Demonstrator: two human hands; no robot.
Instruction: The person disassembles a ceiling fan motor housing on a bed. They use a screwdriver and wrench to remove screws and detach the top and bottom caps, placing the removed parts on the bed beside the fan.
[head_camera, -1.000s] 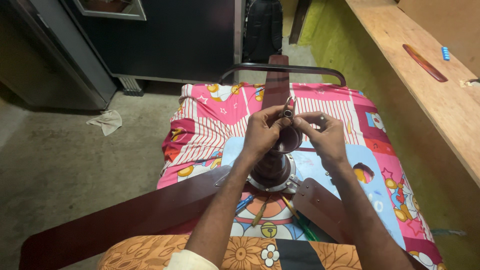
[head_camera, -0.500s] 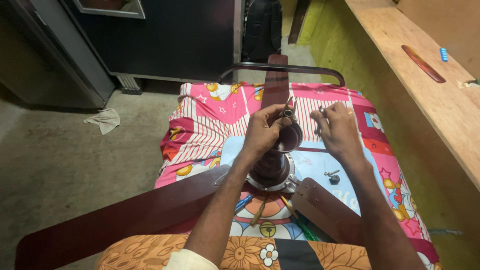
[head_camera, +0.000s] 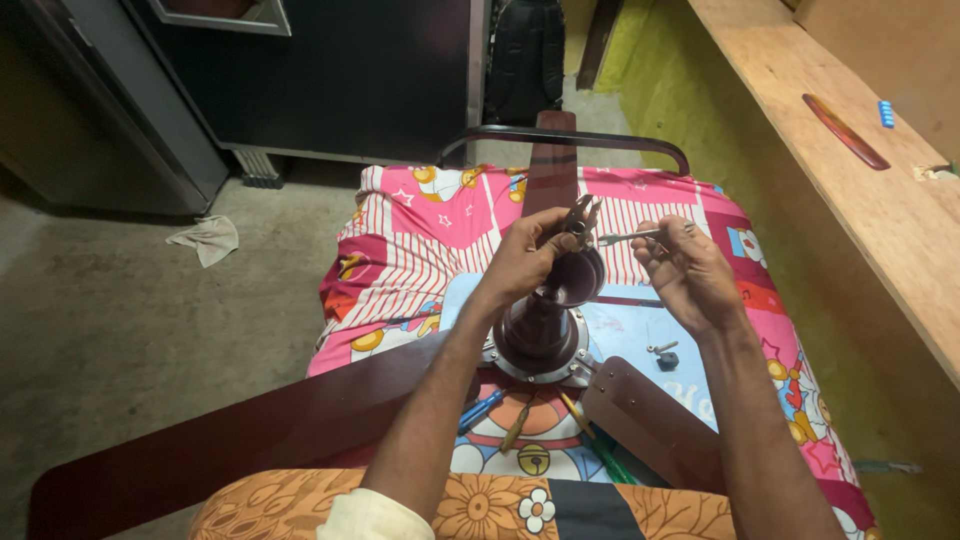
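A dark brown ceiling fan (head_camera: 545, 335) lies on a table covered with a pink cartoon cloth (head_camera: 420, 240), its rod end pointing up. My left hand (head_camera: 528, 255) grips the top of the rod by its metal bracket (head_camera: 580, 218). My right hand (head_camera: 688, 272) holds a long metal bolt (head_camera: 628, 238) level, its tip at the bracket. One blade (head_camera: 250, 430) stretches to the near left, another blade (head_camera: 650, 415) to the near right, a third blade (head_camera: 550, 165) away from me.
A nut and a small screw (head_camera: 664, 354) lie on the cloth right of the fan motor. Screwdrivers (head_camera: 520, 425) lie under the motor. A wooden bench (head_camera: 850, 170) runs along the right with a comb-like strip (head_camera: 845, 130). A rag (head_camera: 208, 238) lies on the concrete floor.
My right hand went from the bracket, pulled away to the right, and now holds the bolt level at the bracket. The left hand has stayed on the rod top.
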